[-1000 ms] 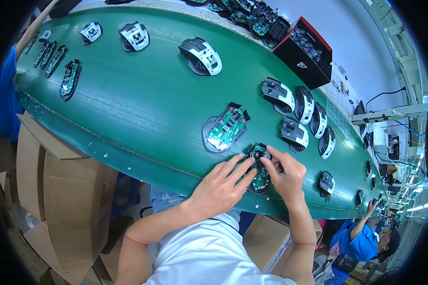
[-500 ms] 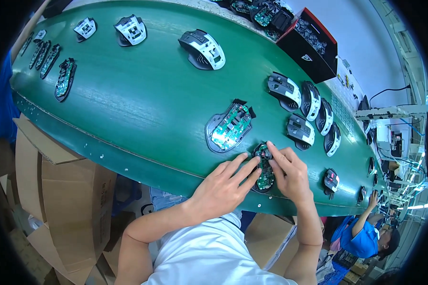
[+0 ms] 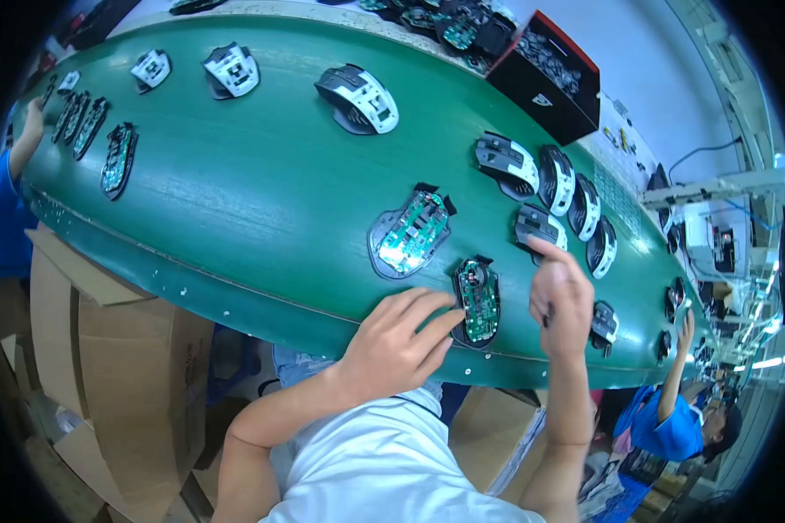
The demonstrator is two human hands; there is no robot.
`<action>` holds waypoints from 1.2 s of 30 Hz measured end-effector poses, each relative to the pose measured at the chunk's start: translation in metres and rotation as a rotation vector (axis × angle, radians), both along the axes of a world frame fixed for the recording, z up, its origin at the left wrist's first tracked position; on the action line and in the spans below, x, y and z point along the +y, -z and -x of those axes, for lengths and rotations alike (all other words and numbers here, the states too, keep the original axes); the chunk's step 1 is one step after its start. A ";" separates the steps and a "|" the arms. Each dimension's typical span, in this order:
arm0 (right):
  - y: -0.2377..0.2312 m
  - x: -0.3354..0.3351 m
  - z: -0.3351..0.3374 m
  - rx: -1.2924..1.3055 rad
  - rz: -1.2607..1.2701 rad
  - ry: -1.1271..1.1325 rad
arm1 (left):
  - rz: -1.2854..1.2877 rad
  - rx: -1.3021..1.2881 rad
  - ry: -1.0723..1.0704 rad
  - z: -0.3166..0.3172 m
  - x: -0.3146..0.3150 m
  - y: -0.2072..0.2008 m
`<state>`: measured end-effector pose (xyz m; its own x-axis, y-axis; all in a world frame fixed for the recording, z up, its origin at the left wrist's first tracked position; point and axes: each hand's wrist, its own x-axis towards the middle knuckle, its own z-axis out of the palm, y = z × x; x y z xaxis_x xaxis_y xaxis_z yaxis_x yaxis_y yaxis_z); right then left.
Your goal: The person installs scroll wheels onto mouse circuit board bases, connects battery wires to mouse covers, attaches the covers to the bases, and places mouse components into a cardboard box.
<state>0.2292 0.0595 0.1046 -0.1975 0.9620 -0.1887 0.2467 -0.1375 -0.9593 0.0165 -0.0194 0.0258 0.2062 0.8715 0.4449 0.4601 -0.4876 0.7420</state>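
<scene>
At the belt's near edge, an opened computer mouse base with a green circuit board (image 3: 480,305) lies flat. My left hand (image 3: 401,336) is beside it, fingers stretched and slightly apart, the tips at its left rim. My right hand (image 3: 564,301) is raised to its right. Its index finger points out, the tip in front of a grey and white mouse shell (image 3: 545,228); whether they touch I cannot tell. The other fingers are curled, with a small dark thing (image 3: 548,315) showing at them, too small to name. A second, wider base with a board (image 3: 410,234) lies just beyond.
Several grey and white shells (image 3: 589,207) stand grouped on the green belt (image 3: 253,174). More bases (image 3: 118,161) lie far left. A black box of small parts (image 3: 541,83) stands behind. Another person's hand (image 3: 33,122) is at the left, and a blue-shirted person (image 3: 672,418) at the right.
My right hand has left the circuit board and moved up and right toward the shells. My left hand has drawn slightly left. A person's arm has come in at the far left.
</scene>
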 end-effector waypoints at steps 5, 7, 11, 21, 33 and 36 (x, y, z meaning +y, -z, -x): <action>0.018 -0.024 0.048 0.752 0.271 0.176 | 0.127 -0.344 -0.008 -0.021 -0.008 -0.013; 0.022 -0.036 0.069 0.770 0.230 0.113 | 0.178 -0.460 -0.023 -0.027 -0.011 -0.013; 0.025 -0.052 0.077 0.816 0.103 0.093 | 0.197 -0.580 -0.070 -0.029 -0.007 -0.006; 0.029 -0.056 0.091 0.868 -0.018 0.104 | 0.656 -1.197 0.147 -0.006 -0.002 -0.020; 0.040 -0.060 0.091 0.349 -0.171 0.117 | 0.249 -0.866 -0.065 0.003 -0.009 -0.005; 0.041 -0.055 0.084 0.556 0.025 0.121 | 0.121 -0.699 -0.092 0.006 -0.005 -0.004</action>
